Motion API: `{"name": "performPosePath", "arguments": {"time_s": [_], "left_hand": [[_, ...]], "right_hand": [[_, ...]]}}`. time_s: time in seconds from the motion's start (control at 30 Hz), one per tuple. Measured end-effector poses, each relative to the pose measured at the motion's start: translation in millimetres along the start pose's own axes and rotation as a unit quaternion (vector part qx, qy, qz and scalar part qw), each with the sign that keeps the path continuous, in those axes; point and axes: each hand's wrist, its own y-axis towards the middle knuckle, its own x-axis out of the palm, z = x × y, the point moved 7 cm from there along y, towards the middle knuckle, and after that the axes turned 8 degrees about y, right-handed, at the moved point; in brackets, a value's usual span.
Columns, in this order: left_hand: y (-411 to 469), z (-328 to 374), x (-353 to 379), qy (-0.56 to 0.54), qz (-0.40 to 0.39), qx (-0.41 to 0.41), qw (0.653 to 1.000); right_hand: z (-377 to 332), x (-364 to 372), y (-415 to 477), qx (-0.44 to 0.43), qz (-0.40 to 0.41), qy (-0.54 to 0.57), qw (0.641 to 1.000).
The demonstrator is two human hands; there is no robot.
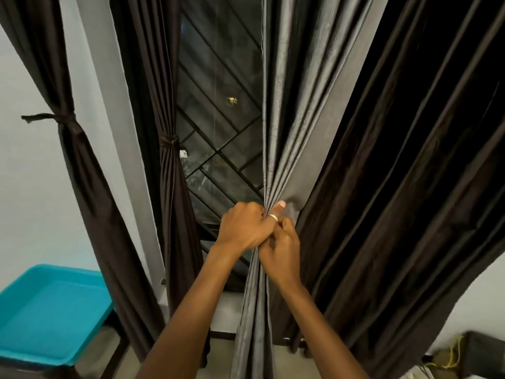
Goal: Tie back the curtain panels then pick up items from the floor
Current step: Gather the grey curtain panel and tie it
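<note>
Together, left hand, right hand clutch curtain panel, teal tray nearby

The head camera looks forward, close to the gathered curtain before the window.

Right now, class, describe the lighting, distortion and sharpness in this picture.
Head view: wide-angle distortion fans the brown curtains outward; the window is dark with one light spot; the left hand and right hand gripping the grey curtain panel look sharp, evenly lit.
</note>
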Motion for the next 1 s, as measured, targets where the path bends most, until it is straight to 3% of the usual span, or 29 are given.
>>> {"name": "performPosePath", "arguments": {"time_s": [0.13,0.2,0.33,0.47,0.57,0.7,0.8,1.0], "left_hand": [[4.2,0.7,-0.6,0.045,0.022,-0.004,0.999],[4.7,-2.9,1.8,0.032,0.013,-0.004,0.999],[0.8,-13.5,4.1,-0.032,-0.026,0.044,0.998],[-1.4,-29.2,3.1,-0.110,-0.085,0.064,0.988],[-2.3,-32.6,3.8,-0.158,-0.125,0.065,0.977],[-1.2,-35.0,4.4,-0.167,-0.147,0.067,0.973],[1.2,-40.0,2.7,-0.160,-0.130,0.059,0.977],[10.8,-35.3,0.2,-0.070,-0.048,0.063,0.994]], "right_hand": [[6.2,-1.6,3.3,0.005,-0.038,0.019,0.999],[14.5,-13.6,12.0,0.009,-0.020,0.029,0.999],[62.5,-48.5,45.6,0.161,0.063,0.082,0.982],[81.2,-50.9,75.7,0.208,-0.066,0.246,0.944],[80.7,-36.5,81.7,0.235,-0.185,0.354,0.886],[87.0,-16.7,76.9,0.278,-0.243,0.409,0.834],[95.2,-14.6,76.3,0.289,-0.218,0.393,0.845],[95.8,-27.4,72.7,0.224,-0.088,0.283,0.929]]}}
